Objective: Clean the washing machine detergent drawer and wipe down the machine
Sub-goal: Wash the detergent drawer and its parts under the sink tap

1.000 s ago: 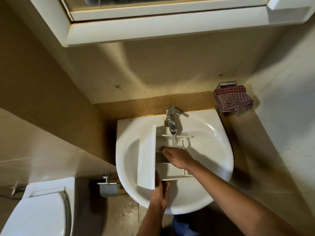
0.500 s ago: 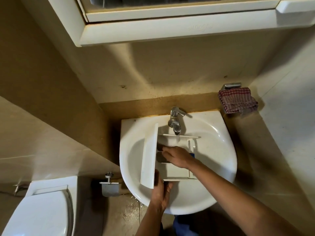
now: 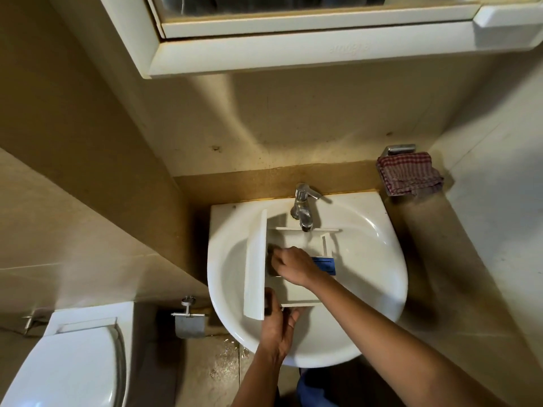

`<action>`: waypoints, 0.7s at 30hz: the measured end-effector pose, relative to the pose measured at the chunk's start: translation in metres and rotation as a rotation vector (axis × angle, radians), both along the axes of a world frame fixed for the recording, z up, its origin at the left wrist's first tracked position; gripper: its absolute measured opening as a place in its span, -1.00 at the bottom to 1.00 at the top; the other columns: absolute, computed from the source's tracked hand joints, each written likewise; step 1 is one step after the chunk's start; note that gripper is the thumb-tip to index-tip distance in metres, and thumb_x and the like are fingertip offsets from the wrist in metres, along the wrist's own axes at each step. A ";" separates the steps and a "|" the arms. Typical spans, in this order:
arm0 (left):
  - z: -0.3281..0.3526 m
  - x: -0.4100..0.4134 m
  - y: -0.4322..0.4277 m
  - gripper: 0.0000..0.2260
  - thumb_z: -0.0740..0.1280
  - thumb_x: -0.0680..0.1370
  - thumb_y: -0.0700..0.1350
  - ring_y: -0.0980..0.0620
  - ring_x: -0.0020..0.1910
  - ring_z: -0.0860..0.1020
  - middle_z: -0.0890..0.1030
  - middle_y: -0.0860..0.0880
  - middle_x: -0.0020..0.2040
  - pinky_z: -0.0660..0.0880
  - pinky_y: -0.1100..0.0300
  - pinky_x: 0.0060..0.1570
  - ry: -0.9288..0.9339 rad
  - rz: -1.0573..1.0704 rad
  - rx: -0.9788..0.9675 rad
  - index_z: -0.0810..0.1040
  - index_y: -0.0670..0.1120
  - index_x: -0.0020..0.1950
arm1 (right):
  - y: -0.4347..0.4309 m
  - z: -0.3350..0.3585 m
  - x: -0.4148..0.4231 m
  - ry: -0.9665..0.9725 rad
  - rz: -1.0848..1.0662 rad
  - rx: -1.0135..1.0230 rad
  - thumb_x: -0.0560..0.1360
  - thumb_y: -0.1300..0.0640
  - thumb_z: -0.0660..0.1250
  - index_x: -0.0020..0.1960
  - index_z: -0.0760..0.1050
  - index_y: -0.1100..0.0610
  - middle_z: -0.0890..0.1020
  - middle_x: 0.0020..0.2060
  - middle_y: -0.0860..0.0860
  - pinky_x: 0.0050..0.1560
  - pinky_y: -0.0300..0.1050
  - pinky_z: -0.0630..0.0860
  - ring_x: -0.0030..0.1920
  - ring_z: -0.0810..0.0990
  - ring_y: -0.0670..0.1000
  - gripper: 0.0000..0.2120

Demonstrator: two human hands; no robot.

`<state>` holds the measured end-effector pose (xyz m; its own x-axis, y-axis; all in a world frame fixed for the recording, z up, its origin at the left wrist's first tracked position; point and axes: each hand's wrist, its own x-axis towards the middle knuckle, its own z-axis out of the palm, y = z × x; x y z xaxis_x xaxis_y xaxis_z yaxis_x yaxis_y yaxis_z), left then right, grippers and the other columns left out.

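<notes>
The detergent drawer (image 3: 298, 292) lies in the sink (image 3: 370, 230) under the tap (image 3: 302, 214). The left hand (image 3: 279, 321) clamps its near end; the right hand (image 3: 293, 265) reaches inside, and I cannot tell its grip. It is probably light, stiff plastic, slippery when wet, so the thick front panel (image 3: 255, 268) seems the best hold.

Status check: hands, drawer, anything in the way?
Left hand grips detergent drawer at near corner, over sink. Right hand inside drawer; grip unclear. Faucet spout just above drawer's far wall.
</notes>
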<state>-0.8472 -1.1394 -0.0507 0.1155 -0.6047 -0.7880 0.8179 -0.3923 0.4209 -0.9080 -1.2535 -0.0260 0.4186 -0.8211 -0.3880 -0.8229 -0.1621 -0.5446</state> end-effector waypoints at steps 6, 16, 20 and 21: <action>-0.003 -0.007 0.009 -0.63 0.19 0.63 -0.02 -0.17 0.16 0.55 0.58 -0.19 0.21 0.40 -0.22 0.28 -0.001 0.085 0.001 0.40 -0.13 0.40 | -0.003 -0.011 -0.078 0.037 0.065 -0.122 0.61 -0.06 0.16 -0.07 0.58 0.06 0.65 -0.23 0.01 -0.21 -0.07 0.44 -0.17 0.60 0.05 -0.71; 0.006 -0.006 0.008 -0.65 0.20 0.64 -0.05 -0.20 0.17 0.56 0.55 -0.25 0.27 0.44 -0.26 0.23 -0.032 0.052 -0.024 0.41 -0.15 0.39 | -0.005 -0.020 -0.061 -0.052 -0.056 0.112 0.54 0.17 0.25 0.30 0.50 0.06 0.63 0.10 0.06 0.13 -0.04 0.50 0.11 0.58 0.08 -0.67; 0.018 -0.007 0.006 -0.63 0.19 0.63 -0.02 -0.24 0.24 0.53 0.54 -0.25 0.28 0.57 -0.19 0.05 0.036 0.116 -0.009 0.39 -0.14 0.40 | 0.000 -0.019 -0.067 -0.376 -0.383 -0.010 0.33 0.14 0.55 -0.21 0.64 0.07 0.68 -0.24 -0.06 -0.10 -0.17 0.49 -0.16 0.62 -0.10 -0.90; 0.020 -0.010 0.005 -0.62 0.19 0.63 -0.01 -0.24 0.24 0.53 0.54 -0.25 0.29 0.60 -0.15 -0.03 0.052 0.135 -0.003 0.38 -0.14 0.41 | 0.000 -0.017 -0.069 -0.395 -0.448 -0.040 0.28 0.09 0.59 -0.29 0.59 0.03 0.65 -0.31 -0.07 -0.18 -0.21 0.47 -0.22 0.60 -0.12 -0.82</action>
<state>-0.8571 -1.1342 -0.0302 0.1552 -0.5888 -0.7932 0.8838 -0.2759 0.3778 -0.9773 -1.2538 -0.0431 0.1346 -0.9618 -0.2384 -0.5527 0.1268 -0.8237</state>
